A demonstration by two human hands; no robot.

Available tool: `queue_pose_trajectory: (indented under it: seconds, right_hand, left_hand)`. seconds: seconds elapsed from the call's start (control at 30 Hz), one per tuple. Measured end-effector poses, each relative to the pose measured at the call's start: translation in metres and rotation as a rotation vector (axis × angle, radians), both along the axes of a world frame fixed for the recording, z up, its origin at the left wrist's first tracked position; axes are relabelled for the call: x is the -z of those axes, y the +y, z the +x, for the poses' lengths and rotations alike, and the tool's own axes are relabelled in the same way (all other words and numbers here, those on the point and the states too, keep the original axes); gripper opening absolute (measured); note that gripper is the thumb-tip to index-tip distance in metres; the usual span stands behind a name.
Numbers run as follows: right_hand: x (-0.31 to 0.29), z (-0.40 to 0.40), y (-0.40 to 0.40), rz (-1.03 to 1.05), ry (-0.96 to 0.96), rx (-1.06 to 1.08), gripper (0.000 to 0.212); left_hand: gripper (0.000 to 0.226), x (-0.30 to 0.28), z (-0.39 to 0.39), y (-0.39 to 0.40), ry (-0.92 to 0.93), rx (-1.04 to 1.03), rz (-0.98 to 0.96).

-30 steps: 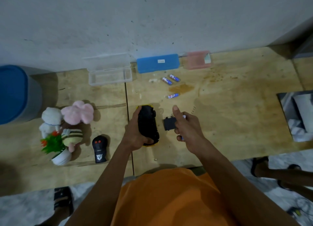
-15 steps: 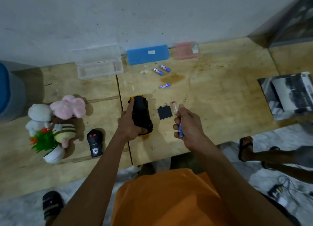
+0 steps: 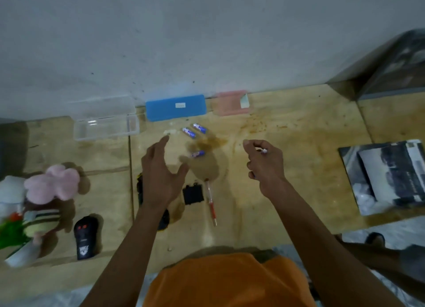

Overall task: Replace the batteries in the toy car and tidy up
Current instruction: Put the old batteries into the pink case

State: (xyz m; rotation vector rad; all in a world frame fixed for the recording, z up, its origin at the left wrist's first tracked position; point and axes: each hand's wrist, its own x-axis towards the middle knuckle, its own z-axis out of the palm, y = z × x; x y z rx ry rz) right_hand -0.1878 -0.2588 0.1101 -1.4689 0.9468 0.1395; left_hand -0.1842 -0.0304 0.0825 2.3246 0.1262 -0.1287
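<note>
While left hand (image 3: 161, 180) hovers w/ fingers spread over black toy car (image 3: 140, 189), right hand (image 3: 264, 166) pinches battery (image 3: 264, 151).

Plush toys (image 3: 43, 191) left of a remote (image 3: 86, 236); blue case (image 3: 176, 108) by the wall

Right hand (image 3: 264, 166) grips batteries (image 3: 264, 151); left hand (image 3: 161, 175) spread.

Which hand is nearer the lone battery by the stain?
Left. The left hand hovers just left of the battery, thumb reaching toward it; the right hand is farther off to its right.
</note>
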Motion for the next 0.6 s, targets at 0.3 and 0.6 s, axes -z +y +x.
queue_pose_trajectory:
  seconds: [0.3, 0.6]
  right_hand:
    - [0.053, 0.109, -0.078, -0.025, 0.071, -0.114, 0.015]
    - [0.089, 0.158, -0.064, 0.209, 0.283, 0.027, 0.029]
  left_hand:
    - [0.056, 0.028, 0.106, -0.133, -0.027, 0.193, 0.282]
    - [0.063, 0.058, 0.176, -0.173, -0.018, 0.327, 0.559]
